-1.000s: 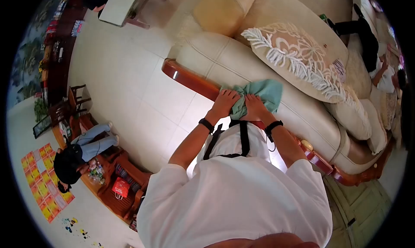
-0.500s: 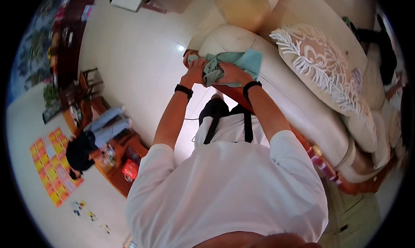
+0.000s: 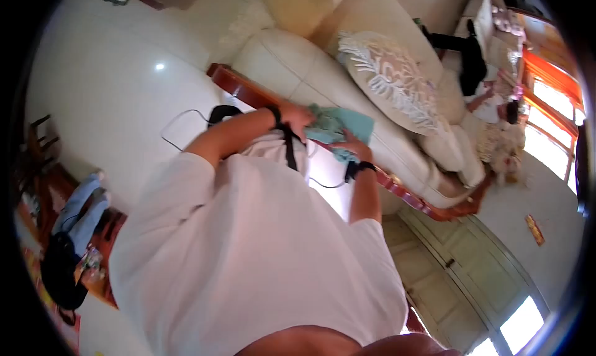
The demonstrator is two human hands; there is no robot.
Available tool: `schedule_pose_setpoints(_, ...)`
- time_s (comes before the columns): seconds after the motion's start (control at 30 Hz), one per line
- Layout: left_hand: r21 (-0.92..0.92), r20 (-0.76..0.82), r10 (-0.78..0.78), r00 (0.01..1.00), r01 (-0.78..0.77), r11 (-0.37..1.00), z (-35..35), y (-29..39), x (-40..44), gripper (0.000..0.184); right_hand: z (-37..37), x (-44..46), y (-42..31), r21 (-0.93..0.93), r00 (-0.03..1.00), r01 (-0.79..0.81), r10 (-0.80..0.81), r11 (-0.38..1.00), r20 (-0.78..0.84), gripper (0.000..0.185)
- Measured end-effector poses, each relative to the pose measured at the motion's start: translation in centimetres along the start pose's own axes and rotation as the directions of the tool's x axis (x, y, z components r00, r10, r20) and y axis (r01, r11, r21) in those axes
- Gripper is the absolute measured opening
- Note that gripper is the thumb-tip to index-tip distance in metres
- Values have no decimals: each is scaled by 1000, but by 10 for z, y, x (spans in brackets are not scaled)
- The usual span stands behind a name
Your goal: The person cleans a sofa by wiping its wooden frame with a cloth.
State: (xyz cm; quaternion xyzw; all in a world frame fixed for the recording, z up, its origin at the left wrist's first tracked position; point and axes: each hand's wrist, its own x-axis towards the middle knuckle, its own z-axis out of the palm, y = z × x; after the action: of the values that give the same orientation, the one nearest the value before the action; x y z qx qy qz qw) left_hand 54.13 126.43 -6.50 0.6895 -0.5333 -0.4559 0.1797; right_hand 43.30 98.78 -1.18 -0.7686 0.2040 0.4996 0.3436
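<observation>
A green cloth (image 3: pixel 335 125) lies between my two hands against the front edge of a cream sofa (image 3: pixel 285 64). My left hand (image 3: pixel 296 118) is closed on the cloth's left end, beside the sofa's reddish-brown wooden trim (image 3: pixel 245 89). At the cloth's lower right side, my right hand (image 3: pixel 352 146) grips it with the fingers bent over its edge. Part of the cloth is bunched, while its upper right part spreads flat over the sofa edge. Dark bands circle both wrists.
A fringed cushion (image 3: pixel 391 86) rests on the sofa. A thin black cable (image 3: pixel 180 123) runs over the tiled floor by my legs. One person (image 3: pixel 475 64) is at the far right, another (image 3: pixel 65 256) at the left near wooden furniture. Pale double doors (image 3: pixel 453 263) stand at lower right.
My view has turned right. Both hands have moved with the cloth along the trim, away from the sofa's corner end. They are farther apart, and the cloth is less bunched.
</observation>
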Motion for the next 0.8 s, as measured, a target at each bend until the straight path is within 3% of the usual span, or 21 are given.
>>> schedule_pose_setpoints(0.03,-87,37,-62,997,65,994,-12,-6,-12,103,2,8,-25,-188,997,-77,73,979,-32,123)
schedule_pose_setpoints(0.1,-233,87,-156,984,172,957,-39,-23,-59,95,27,25,-55,-374,982,-186,159,909,-103,123)
schedule_pose_setpoints(0.13,-350,24,-100,995,102,931,-12,-66,-45,86,42,19,-83,-470,975,-221,176,854,-138,119)
schedule_pose_setpoints(0.17,-355,-40,-38,998,21,935,-15,-80,-61,70,56,14,-114,-556,967,-252,186,792,-174,116)
schedule_pose_setpoints(0.23,-387,-38,-33,999,15,922,-19,-95,-88,56,81,25,-149,-697,965,-260,158,668,-209,112)
schedule_pose_setpoints(0.27,-283,-89,-36,995,10,959,-22,-93,-103,52,89,40,-164,-724,963,-270,160,634,-219,107)
schedule_pose_setpoints(0.33,44,-225,37,974,-28,999,-3,-102,-120,54,114,58,-192,-767,959,-279,133,578,-249,98)
schedule_pose_setpoints(0.37,90,-196,-6,980,24,996,-16,-89,-139,55,123,68,-209,-794,959,-276,96,542,-268,94)
schedule_pose_setpoints(0.43,146,-173,-75,982,101,984,-24,-94,-159,58,144,76,-239,-749,959,-207,-23,629,-284,78)
schedule_pose_setpoints(0.5,154,-188,-149,971,179,972,-29,-110,-185,61,168,82,-260,-748,917,-57,-261,661,-301,72)
schedule_pose_setpoints(0.53,155,-220,-138,966,174,972,-25,-121,-195,67,180,83,-269,-738,921,-49,-256,673,-294,72)
schedule_pose_setpoints(0.6,132,-194,-160,968,187,973,-14,-160,-194,69,185,83,-281,-681,732,213,-576,700,-363,70)
schedule_pose_setpoints(0.63,72,-170,-181,969,195,978,7,-164,-182,71,182,75,-278,-661,758,188,-536,726,-372,70)
schedule_pose_setpoints(0.7,185,-300,-158,941,220,958,-8,-128,-197,69,172,61,-274,-574,770,339,-571,745,-286,71)
schedule_pose_setpoints(0.73,315,-217,-74,973,142,938,6,-140,-181,62,170,60,-257,-582,681,388,-648,714,-341,71)
schedule_pose_setpoints(0.77,291,-237,-97,967,166,942,8,-130,-173,58,169,62,-225,-589,580,436,-713,680,-393,71)
schedule_pose_setpoints(0.8,263,-252,-119,960,186,946,8,-109,-160,54,169,63,-190,-597,577,369,-679,712,-454,73)
